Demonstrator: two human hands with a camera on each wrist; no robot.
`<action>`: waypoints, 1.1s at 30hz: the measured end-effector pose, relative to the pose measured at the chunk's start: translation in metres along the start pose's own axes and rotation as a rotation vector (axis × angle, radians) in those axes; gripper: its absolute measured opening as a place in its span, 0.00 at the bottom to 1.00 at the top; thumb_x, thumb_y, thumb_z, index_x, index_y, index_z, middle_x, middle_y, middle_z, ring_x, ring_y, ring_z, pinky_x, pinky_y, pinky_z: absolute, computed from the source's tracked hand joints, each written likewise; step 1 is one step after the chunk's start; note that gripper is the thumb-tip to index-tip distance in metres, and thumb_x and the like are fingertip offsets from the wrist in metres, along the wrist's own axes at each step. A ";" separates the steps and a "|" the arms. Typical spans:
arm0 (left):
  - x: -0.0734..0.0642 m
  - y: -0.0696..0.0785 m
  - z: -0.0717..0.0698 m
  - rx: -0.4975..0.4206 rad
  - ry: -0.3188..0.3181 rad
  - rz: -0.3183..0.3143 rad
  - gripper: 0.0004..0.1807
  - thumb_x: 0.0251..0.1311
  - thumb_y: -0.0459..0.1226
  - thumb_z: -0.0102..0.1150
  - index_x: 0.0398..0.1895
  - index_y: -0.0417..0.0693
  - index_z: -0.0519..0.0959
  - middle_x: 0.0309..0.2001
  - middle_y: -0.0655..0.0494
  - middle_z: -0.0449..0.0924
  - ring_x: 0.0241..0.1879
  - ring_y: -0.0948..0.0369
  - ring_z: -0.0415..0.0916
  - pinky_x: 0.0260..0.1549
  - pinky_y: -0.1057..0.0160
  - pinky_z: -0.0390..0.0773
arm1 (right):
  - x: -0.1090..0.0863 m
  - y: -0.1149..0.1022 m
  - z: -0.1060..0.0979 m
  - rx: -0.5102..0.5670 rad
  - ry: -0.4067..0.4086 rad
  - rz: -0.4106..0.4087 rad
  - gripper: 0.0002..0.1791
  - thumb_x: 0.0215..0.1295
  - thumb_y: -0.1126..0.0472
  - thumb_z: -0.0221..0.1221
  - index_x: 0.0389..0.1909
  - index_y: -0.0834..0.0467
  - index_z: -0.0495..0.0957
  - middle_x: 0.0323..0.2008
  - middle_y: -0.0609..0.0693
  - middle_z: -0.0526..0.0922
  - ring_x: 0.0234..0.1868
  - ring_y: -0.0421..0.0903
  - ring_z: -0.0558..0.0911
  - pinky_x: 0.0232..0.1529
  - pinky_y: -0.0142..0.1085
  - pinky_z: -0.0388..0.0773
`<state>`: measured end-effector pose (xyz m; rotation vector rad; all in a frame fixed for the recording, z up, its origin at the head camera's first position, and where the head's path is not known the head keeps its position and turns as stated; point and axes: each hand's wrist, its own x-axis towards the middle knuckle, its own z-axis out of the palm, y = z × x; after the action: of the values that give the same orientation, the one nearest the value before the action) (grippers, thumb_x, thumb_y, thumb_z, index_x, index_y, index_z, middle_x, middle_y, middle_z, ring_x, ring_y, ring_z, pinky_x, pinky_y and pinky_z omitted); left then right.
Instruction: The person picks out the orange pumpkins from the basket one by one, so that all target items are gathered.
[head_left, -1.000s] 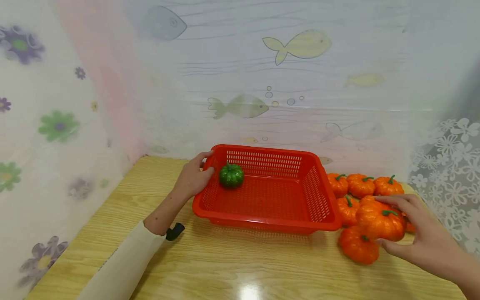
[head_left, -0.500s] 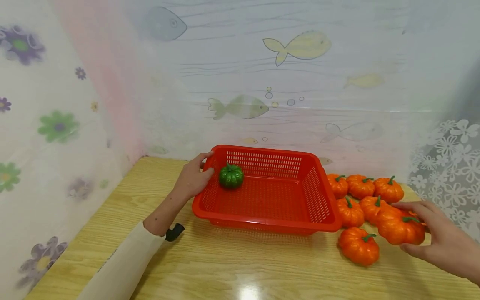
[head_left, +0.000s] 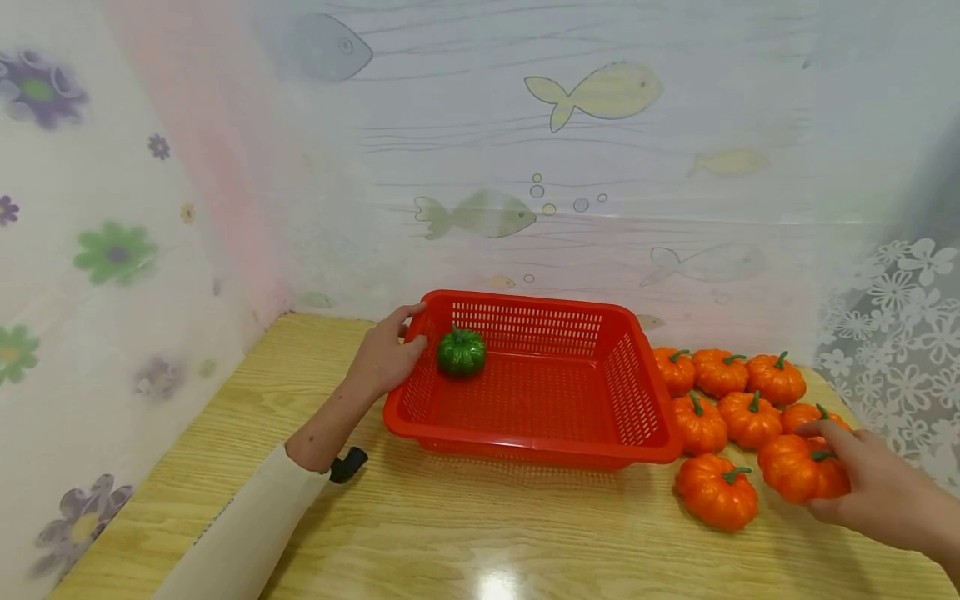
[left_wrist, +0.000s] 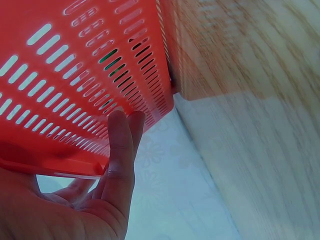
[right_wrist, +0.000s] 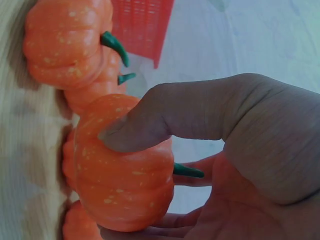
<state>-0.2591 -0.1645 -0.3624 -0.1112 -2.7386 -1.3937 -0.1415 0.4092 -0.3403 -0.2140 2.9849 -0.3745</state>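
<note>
In the head view, my left hand grips the left rim of a red plastic basket. The left wrist view shows its fingers against the slotted outer wall. A shiny green pumpkin sits inside, near the left wall. At the right, my right hand holds an orange pumpkin with a green stem. Its thumb presses one side in the right wrist view, with other fingers partly hidden behind the pumpkin. Whether this pumpkin touches the table cannot be told.
Several more orange pumpkins stand in rough rows right of the basket, and one sits nearer the front. A small black object lies by the left forearm. Patterned sheeting hangs behind the wooden table.
My right hand has moved the held orange pumpkin right and lower in the view, away from the basket, uncovering pumpkins behind it. The left hand and the basket stay where they were.
</note>
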 end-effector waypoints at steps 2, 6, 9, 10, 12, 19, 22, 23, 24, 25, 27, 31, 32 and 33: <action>0.000 0.000 0.000 0.001 -0.001 -0.001 0.32 0.76 0.41 0.51 0.83 0.57 0.64 0.56 0.40 0.79 0.39 0.49 0.85 0.37 0.54 0.89 | 0.001 0.001 0.002 -0.005 0.000 -0.016 0.46 0.46 0.61 0.79 0.63 0.71 0.67 0.44 0.70 0.78 0.46 0.66 0.77 0.43 0.66 0.77; 0.000 0.001 0.000 0.002 0.001 -0.007 0.33 0.76 0.41 0.52 0.83 0.57 0.64 0.57 0.41 0.79 0.40 0.49 0.85 0.38 0.53 0.89 | 0.005 0.005 0.005 0.002 -0.014 -0.057 0.45 0.44 0.62 0.79 0.62 0.71 0.68 0.46 0.69 0.80 0.48 0.70 0.78 0.46 0.67 0.77; -0.001 0.001 0.000 0.003 0.001 -0.008 0.33 0.76 0.42 0.51 0.83 0.57 0.64 0.58 0.40 0.79 0.41 0.49 0.85 0.39 0.53 0.90 | 0.007 0.008 0.006 0.015 -0.073 -0.053 0.44 0.46 0.62 0.78 0.63 0.71 0.68 0.49 0.70 0.79 0.50 0.72 0.78 0.48 0.68 0.77; -0.001 0.002 0.000 0.002 0.001 -0.008 0.33 0.76 0.42 0.51 0.82 0.57 0.64 0.57 0.40 0.79 0.40 0.49 0.85 0.39 0.53 0.90 | 0.008 0.009 0.007 0.019 -0.091 -0.051 0.44 0.46 0.62 0.78 0.62 0.71 0.68 0.49 0.70 0.79 0.51 0.71 0.79 0.48 0.67 0.78; -0.001 0.002 0.001 0.001 0.000 -0.009 0.33 0.76 0.42 0.51 0.83 0.57 0.64 0.57 0.40 0.79 0.41 0.49 0.85 0.39 0.53 0.90 | 0.009 0.010 0.009 0.019 -0.111 -0.048 0.43 0.46 0.62 0.78 0.62 0.71 0.68 0.50 0.70 0.78 0.51 0.72 0.78 0.49 0.68 0.77; -0.001 0.001 0.000 -0.002 0.002 -0.004 0.33 0.75 0.41 0.52 0.82 0.57 0.64 0.57 0.41 0.79 0.42 0.48 0.85 0.40 0.52 0.90 | 0.011 0.011 0.017 0.003 -0.075 -0.121 0.43 0.38 0.61 0.78 0.60 0.66 0.72 0.51 0.64 0.82 0.52 0.67 0.79 0.48 0.58 0.80; -0.001 0.000 0.000 -0.004 -0.002 -0.003 0.33 0.75 0.41 0.51 0.83 0.57 0.64 0.57 0.41 0.79 0.42 0.48 0.85 0.40 0.52 0.90 | 0.011 0.011 0.020 -0.005 -0.049 -0.146 0.44 0.36 0.61 0.79 0.58 0.64 0.72 0.50 0.63 0.83 0.50 0.64 0.79 0.45 0.53 0.79; -0.001 -0.001 0.000 -0.003 -0.002 -0.002 0.33 0.75 0.41 0.51 0.83 0.57 0.64 0.58 0.41 0.79 0.42 0.48 0.85 0.40 0.52 0.90 | 0.011 0.010 0.020 -0.002 -0.053 -0.139 0.44 0.36 0.62 0.78 0.59 0.64 0.71 0.50 0.64 0.82 0.50 0.65 0.79 0.45 0.55 0.79; -0.001 -0.001 0.000 -0.001 -0.001 -0.005 0.33 0.75 0.42 0.51 0.82 0.58 0.64 0.57 0.41 0.79 0.42 0.49 0.85 0.40 0.52 0.90 | 0.012 0.010 0.020 -0.002 -0.057 -0.134 0.44 0.37 0.62 0.79 0.59 0.63 0.70 0.50 0.65 0.81 0.50 0.66 0.78 0.45 0.57 0.79; -0.001 -0.001 0.000 0.000 0.000 -0.005 0.33 0.75 0.42 0.51 0.82 0.58 0.64 0.57 0.41 0.79 0.42 0.49 0.85 0.40 0.52 0.90 | 0.012 0.010 0.020 -0.002 -0.064 -0.128 0.44 0.38 0.62 0.79 0.60 0.64 0.70 0.50 0.67 0.80 0.51 0.67 0.78 0.45 0.58 0.79; -0.001 -0.001 0.000 0.003 0.001 -0.007 0.33 0.75 0.42 0.51 0.83 0.58 0.64 0.58 0.41 0.79 0.41 0.49 0.85 0.40 0.52 0.90 | 0.014 0.010 0.020 0.000 -0.075 -0.117 0.45 0.39 0.62 0.79 0.61 0.64 0.68 0.51 0.68 0.79 0.51 0.68 0.78 0.46 0.61 0.79; -0.001 0.000 0.000 0.007 -0.003 -0.011 0.33 0.76 0.42 0.52 0.83 0.58 0.64 0.58 0.40 0.79 0.42 0.49 0.86 0.40 0.52 0.90 | 0.014 0.011 0.020 0.011 -0.073 -0.112 0.47 0.38 0.60 0.81 0.61 0.63 0.68 0.52 0.67 0.79 0.52 0.67 0.77 0.46 0.62 0.79; -0.001 0.000 0.000 0.008 -0.005 -0.011 0.33 0.76 0.42 0.52 0.83 0.57 0.63 0.58 0.40 0.79 0.42 0.49 0.86 0.40 0.53 0.90 | 0.015 0.011 0.020 0.011 -0.069 -0.111 0.47 0.37 0.60 0.81 0.61 0.62 0.68 0.51 0.67 0.80 0.52 0.67 0.77 0.46 0.62 0.79; -0.001 0.000 0.000 0.008 -0.006 -0.011 0.33 0.76 0.42 0.52 0.83 0.57 0.63 0.58 0.40 0.79 0.41 0.49 0.86 0.40 0.53 0.90 | 0.014 0.011 0.020 0.011 -0.068 -0.110 0.47 0.38 0.59 0.82 0.61 0.62 0.68 0.51 0.67 0.80 0.51 0.67 0.77 0.45 0.61 0.79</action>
<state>-0.2581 -0.1645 -0.3620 -0.1007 -2.7535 -1.3879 -0.1542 0.4130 -0.3644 -0.3827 2.9108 -0.3869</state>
